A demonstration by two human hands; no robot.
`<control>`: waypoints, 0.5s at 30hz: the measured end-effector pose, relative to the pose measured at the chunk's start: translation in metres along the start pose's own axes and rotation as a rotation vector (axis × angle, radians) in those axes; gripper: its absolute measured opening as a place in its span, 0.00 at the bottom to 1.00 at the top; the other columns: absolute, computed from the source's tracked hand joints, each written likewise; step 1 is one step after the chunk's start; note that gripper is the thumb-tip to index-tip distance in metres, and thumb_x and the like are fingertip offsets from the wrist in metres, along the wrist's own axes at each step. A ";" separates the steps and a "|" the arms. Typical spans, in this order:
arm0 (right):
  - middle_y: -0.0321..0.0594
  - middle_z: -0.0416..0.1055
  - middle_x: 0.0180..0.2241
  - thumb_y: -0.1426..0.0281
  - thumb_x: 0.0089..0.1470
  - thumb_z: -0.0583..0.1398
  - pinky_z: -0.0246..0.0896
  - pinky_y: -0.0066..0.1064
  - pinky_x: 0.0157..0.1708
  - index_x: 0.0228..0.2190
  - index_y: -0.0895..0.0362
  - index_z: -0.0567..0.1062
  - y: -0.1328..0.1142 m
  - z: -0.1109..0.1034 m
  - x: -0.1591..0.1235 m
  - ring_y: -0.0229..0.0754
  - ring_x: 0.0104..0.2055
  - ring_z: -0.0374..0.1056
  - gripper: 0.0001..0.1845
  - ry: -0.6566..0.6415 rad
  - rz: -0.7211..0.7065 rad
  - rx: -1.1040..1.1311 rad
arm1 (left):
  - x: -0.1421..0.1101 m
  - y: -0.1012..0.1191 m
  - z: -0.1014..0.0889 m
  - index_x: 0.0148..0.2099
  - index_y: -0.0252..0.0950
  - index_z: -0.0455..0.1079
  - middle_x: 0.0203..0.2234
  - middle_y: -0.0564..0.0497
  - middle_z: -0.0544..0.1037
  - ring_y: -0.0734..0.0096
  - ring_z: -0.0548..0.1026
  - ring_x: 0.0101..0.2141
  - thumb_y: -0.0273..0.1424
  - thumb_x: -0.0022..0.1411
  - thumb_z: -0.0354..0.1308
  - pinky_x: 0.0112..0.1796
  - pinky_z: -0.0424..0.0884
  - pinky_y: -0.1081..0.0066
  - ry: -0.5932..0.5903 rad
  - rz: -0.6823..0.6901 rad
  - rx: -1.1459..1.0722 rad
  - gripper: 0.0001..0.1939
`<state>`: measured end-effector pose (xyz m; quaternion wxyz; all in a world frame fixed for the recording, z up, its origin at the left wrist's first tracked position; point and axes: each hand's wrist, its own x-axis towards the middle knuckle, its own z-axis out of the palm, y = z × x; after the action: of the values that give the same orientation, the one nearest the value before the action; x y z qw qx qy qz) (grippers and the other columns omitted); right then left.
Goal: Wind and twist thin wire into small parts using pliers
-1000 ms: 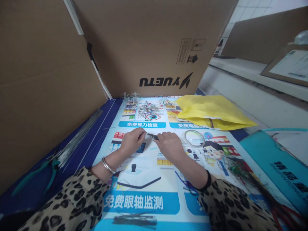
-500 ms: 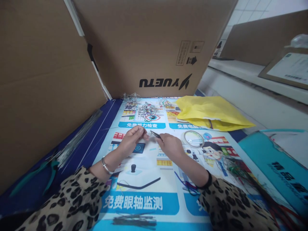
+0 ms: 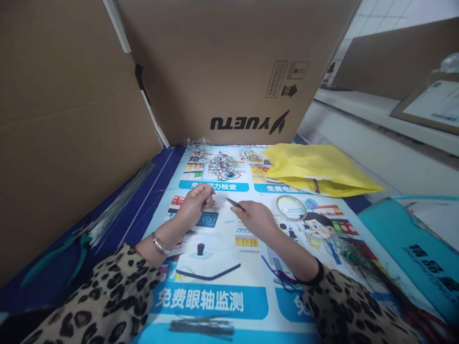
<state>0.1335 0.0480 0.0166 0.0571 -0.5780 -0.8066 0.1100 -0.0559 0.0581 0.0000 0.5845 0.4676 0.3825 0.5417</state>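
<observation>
My left hand (image 3: 193, 208) has its thumb and fingertips pinched together over the printed sheet (image 3: 218, 234). A very fine wire (image 3: 158, 191) seems to run out from that pinch toward the left, and a faint bit of it shows by the tweezer tips. In my right hand (image 3: 260, 220) is a pair of dark tweezers (image 3: 234, 204), its points directed at the left fingertips with a small gap between. Whether the tweezers grip the wire is too small to tell.
Tangled wire pieces (image 3: 224, 161) and a yellow bag (image 3: 319, 167) lie at the back, before a cardboard box (image 3: 229, 62). Left are a wire bundle (image 3: 118, 205) and teal-handled pliers (image 3: 84, 246). A tape roll (image 3: 277, 208) sits right; short dark wires (image 3: 201, 327) lie in front.
The tweezer tips and my left fingertips have drawn slightly apart. The whole view has shifted a little, so the surroundings sit slightly further right. Both hands keep their grips.
</observation>
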 end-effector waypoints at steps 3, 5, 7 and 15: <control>0.38 0.73 0.32 0.56 0.59 0.45 0.47 0.28 0.24 0.32 0.55 0.71 -0.002 0.000 -0.001 0.39 0.33 0.68 0.22 -0.001 -0.007 -0.038 | 0.000 -0.001 -0.001 0.30 0.35 0.64 0.14 0.61 0.57 0.82 0.55 0.16 0.37 0.58 0.53 0.32 0.66 0.72 -0.019 -0.014 0.002 0.10; 0.38 0.73 0.33 0.56 0.59 0.45 0.48 0.28 0.25 0.32 0.55 0.71 -0.003 0.001 -0.001 0.40 0.34 0.69 0.21 0.019 -0.008 -0.052 | 0.000 -0.001 0.000 0.31 0.35 0.63 0.14 0.61 0.57 0.83 0.55 0.16 0.37 0.58 0.54 0.32 0.67 0.72 -0.041 -0.034 0.002 0.10; 0.38 0.73 0.34 0.56 0.59 0.45 0.49 0.28 0.26 0.33 0.54 0.71 -0.003 0.001 -0.001 0.40 0.35 0.69 0.20 0.029 -0.004 -0.060 | -0.001 -0.002 0.001 0.31 0.35 0.63 0.14 0.61 0.57 0.83 0.55 0.16 0.37 0.57 0.54 0.32 0.67 0.72 -0.054 -0.052 0.007 0.10; 0.38 0.73 0.33 0.56 0.59 0.45 0.49 0.28 0.25 0.32 0.54 0.72 -0.002 -0.002 0.000 0.40 0.34 0.69 0.21 -0.017 0.004 -0.058 | 0.002 -0.003 -0.001 0.30 0.35 0.62 0.14 0.62 0.56 0.84 0.52 0.15 0.38 0.56 0.54 0.28 0.66 0.74 -0.079 -0.095 0.074 0.11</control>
<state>0.1319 0.0475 0.0191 0.0332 -0.5802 -0.8086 0.0918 -0.0563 0.0600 -0.0027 0.6065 0.4914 0.4006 0.4798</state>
